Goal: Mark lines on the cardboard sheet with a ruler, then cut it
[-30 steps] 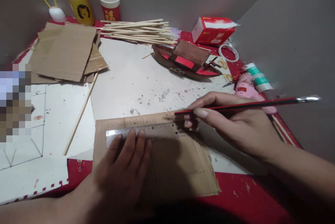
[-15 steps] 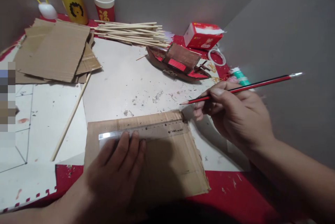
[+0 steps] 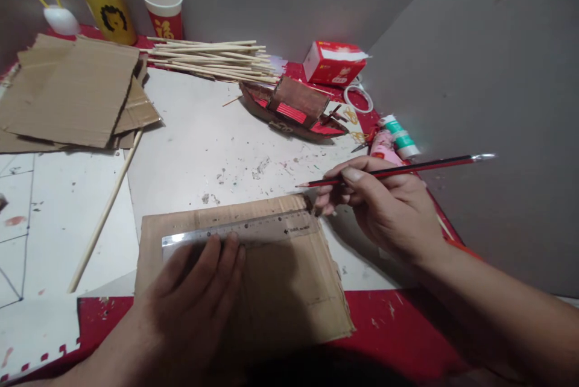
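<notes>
A clear ruler (image 3: 253, 227) lies aslant across the upper part of a brown cardboard piece (image 3: 289, 284). My left hand (image 3: 199, 284) rests over the ruler's left half, its fingertips pressing on it with the fingers stretched out. In my right hand (image 3: 384, 206) is a red and black pencil (image 3: 420, 166), pinched between thumb and fingers. Its sharpened point is in the air near the cardboard's upper right corner, pointing left. The curled lower fingers of that hand are close to the ruler's right end; I cannot tell whether they touch it.
Behind the cardboard stands a brown model boat (image 3: 294, 110). Wooden sticks (image 3: 212, 60), a paper cup (image 3: 161, 10), a yellow bottle (image 3: 106, 1) and a red tissue box (image 3: 337, 63) line the back. Stacked cardboard (image 3: 67, 91), a single stick (image 3: 106, 212) and a drawn sheet (image 3: 54, 242) lie left.
My right hand with the pencil has come slightly down and closer to the ruler's right end. My left hand stays on the ruler. The whole view has shifted a little.
</notes>
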Demonstrator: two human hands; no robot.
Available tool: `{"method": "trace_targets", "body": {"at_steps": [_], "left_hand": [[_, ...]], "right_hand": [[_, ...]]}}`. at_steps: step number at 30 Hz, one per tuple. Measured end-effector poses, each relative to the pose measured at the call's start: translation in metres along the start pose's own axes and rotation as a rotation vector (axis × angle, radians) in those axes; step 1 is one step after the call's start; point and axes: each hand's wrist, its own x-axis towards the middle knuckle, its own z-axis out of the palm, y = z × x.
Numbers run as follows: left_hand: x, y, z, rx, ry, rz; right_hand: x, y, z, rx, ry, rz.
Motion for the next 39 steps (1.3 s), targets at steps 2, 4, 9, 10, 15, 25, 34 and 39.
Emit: {"method": "trace_targets", "body": {"at_steps": [2,4,9,10,15,25,34,39], "left_hand": [[-0.001,0.001,0.002,0.005,0.03,0.013],[-0.002,0.002,0.004,0.011,0.071,0.034],[-0.005,0.002,0.008,-0.02,0.084,0.087],[-0.004,0.001,0.009,-0.037,0.091,0.095],[0.001,-0.011,0.004,-0.135,0.189,0.075],[0.019,-0.021,-0.023,-0.248,0.014,-0.094],[0.026,-0.015,-0.039,-0.258,-0.261,-0.32],[0.017,-0.013,-0.039,-0.259,-0.265,-0.346]], "right_hand": [[-0.002,0.001,-0.003,-0.008,0.021,-0.007],[-0.005,0.004,-0.005,-0.02,0.044,-0.016],[-0.011,0.006,-0.009,-0.016,0.088,-0.008],[-0.012,0.006,-0.01,-0.003,0.1,-0.01],[-0.02,0.001,-0.01,0.056,0.159,-0.068],[-0.03,-0.002,-0.004,0.152,0.134,-0.06],[-0.04,-0.005,-0.003,-0.223,0.106,-0.253],[-0.04,0.0,-0.005,-0.235,0.11,-0.268]]}}
